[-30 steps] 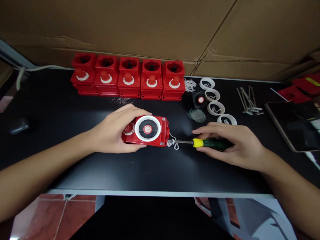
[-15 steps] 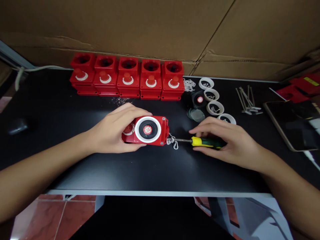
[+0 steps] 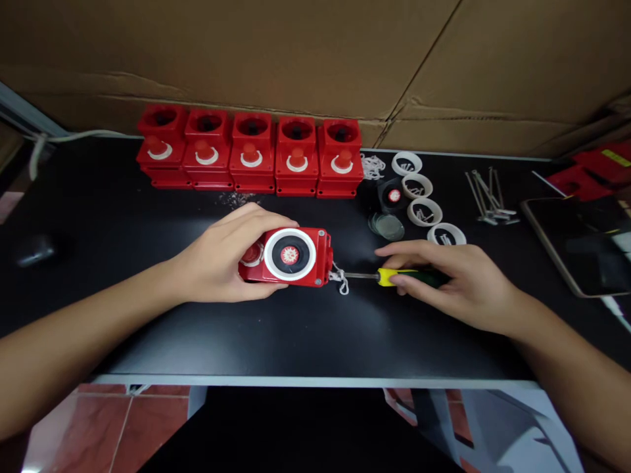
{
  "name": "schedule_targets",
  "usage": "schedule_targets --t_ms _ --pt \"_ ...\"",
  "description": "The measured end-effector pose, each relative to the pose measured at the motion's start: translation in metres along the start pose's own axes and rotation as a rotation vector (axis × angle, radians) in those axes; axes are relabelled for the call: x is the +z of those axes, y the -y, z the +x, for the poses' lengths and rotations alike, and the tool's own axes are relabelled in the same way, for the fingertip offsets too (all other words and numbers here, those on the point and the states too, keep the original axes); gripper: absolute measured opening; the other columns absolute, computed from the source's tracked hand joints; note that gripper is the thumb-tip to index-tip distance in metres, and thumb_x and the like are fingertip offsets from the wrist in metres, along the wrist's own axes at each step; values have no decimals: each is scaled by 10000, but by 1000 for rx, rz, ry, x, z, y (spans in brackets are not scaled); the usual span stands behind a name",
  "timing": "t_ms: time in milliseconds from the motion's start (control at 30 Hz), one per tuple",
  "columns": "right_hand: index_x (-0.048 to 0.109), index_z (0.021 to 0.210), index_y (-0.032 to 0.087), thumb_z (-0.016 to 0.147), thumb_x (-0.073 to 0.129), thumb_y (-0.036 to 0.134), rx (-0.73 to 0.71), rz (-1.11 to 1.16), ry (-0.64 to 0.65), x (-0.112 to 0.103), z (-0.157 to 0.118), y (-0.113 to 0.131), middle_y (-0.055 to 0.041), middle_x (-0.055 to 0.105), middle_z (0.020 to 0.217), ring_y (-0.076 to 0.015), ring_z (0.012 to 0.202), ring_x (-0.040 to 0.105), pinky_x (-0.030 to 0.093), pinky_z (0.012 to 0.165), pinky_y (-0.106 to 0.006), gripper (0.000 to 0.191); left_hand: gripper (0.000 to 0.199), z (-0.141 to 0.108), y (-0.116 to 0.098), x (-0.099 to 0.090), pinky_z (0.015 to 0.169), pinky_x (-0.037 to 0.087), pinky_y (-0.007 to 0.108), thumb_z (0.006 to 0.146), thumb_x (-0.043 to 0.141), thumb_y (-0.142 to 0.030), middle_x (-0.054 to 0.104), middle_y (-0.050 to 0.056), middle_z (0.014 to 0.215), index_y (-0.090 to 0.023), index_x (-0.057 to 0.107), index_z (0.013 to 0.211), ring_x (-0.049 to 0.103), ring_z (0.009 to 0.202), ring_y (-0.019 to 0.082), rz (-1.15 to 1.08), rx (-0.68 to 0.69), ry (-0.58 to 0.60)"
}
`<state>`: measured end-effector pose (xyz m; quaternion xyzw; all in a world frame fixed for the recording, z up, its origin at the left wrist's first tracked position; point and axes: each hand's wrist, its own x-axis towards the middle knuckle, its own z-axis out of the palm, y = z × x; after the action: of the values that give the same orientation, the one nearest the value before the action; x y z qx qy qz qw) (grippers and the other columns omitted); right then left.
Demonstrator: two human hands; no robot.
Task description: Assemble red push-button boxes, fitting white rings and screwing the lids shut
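Near the middle of the bench (image 3: 296, 348), well apart from its front edge, a red box (image 3: 289, 255) is gripped in the left hand (image 3: 224, 259). Its sides are pinched between the thumb, set toward the front edge, and the fingers, set toward the back edge; whether it is raised or rested cannot be told. A white ring (image 3: 290, 276) is seen on its upper face, and a white cord (image 3: 340, 281) is looped at its right end.

A screwdriver (image 3: 386, 276) is held level in the right hand (image 3: 461, 282). Its collar is pressed by the thumb; the forefinger is stretched out above it, and the other fingers are mostly hidden. The shaft is pointed at the box, its tip being lost among the cord.

Along the back edge, five more boxes (image 3: 251, 179) are lined up, with cords (image 3: 373, 167) piled just beside the row. Four cups (image 3: 438, 213) of screws are set nearer the right edge, by glass discs (image 3: 391, 227). Rods (image 3: 486, 191) and a phone (image 3: 574, 249) are laid farther right.
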<state>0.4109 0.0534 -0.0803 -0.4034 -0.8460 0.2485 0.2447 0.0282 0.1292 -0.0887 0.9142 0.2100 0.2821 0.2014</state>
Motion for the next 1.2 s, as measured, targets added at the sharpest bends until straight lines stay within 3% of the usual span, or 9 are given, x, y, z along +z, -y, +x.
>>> schedule_targets --t_ms 100,200,400,567,733,867,1067,1200 --pt "733 1319 235 990 833 373 -38 -16 -49 -1 6 4 -5 792 1101 -44 885 756 646 848 -136 370 617 0 -1 0 987 629 452 951 895 -386 789 141 1337 -226 630 1484 764 1123 306 -6 -3 -1" --pt "752 1247 232 973 838 313 -69 -12 -76 -1 10 7 -5 757 1036 -41 871 727 638 829 -140 299 609 0 -1 0 984 630 445 951 896 -386 787 135 1328 -229 631 1476 763 1121 302 -4 -9 -5" --pt "691 1362 261 1036 781 375 -16 -67 -49 -2 1 3 32 810 1087 -31 942 795 643 915 -104 356 612 -1 1 0 972 630 443 961 890 -404 783 126 1325 -247 613 1484 760 1115 290 -7 -4 -12" --pt "677 1449 238 1091 670 292 51 43 73 -1 -1 1 6 819 1092 -31 865 788 618 755 -91 362 606 -1 0 0 982 624 441 961 889 -395 785 121 1332 -257 609 1481 761 1130 292 9 -14 -6" --pt "739 1307 237 974 849 372 -47 -11 -52 0 8 6 -12 748 1062 -33 883 718 634 850 -129 376 620 -1 0 1 980 626 437 957 897 -386 776 126 1332 -247 606 1486 755 1122 289 4 -8 -6" --pt "721 1362 268 997 826 335 -21 22 -44 0 5 7 18 778 1038 -30 891 750 653 871 -118 386 612 -1 -1 0 980 629 439 964 892 -389 779 130 1334 -237 612 1486 757 1123 291 -3 -11 5" --pt "685 1450 259 1083 690 275 35 14 84 -2 0 4 21 821 1129 -30 922 800 585 655 -64 367 607 0 -3 0 975 637 453 958 896 -383 787 128 1330 -241 626 1483 765 1115 298 -16 -13 2" --pt "716 1392 227 1032 780 353 -42 -32 26 1 7 7 -27 773 1135 -40 930 752 641 846 -119 387 620 0 -4 1 979 639 455 950 906 -377 788 134 1341 -234 629 1485 769 1126 300 -11 -21 -1"
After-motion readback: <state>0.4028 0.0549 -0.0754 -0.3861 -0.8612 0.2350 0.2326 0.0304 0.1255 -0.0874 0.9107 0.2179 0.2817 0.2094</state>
